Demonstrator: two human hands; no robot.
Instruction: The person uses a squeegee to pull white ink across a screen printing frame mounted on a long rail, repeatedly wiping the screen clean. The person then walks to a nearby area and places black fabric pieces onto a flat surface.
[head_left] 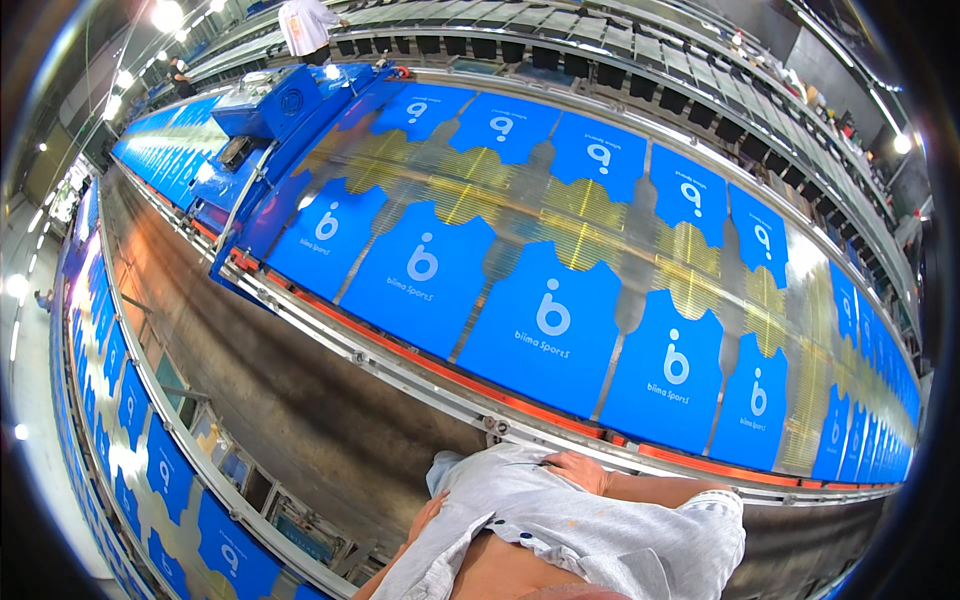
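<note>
My right hand lies against the front of my light grey shirt, close to the near rail of a long printing table. Its fingers are stretched out and hold nothing I can see. My left hand rests at the left side of the shirt, fingers laid along the cloth; part of it is hidden. In front of me, blue fabric panels with white logos lie flat in two facing rows on the table. Between the rows shows a bare, shiny table surface with yellowish patches.
A blue printing machine spans the table at the left. The table's metal rail runs in front of me. To the left, past a floor aisle, stands another table with blue panels. Racks and a person in white are behind.
</note>
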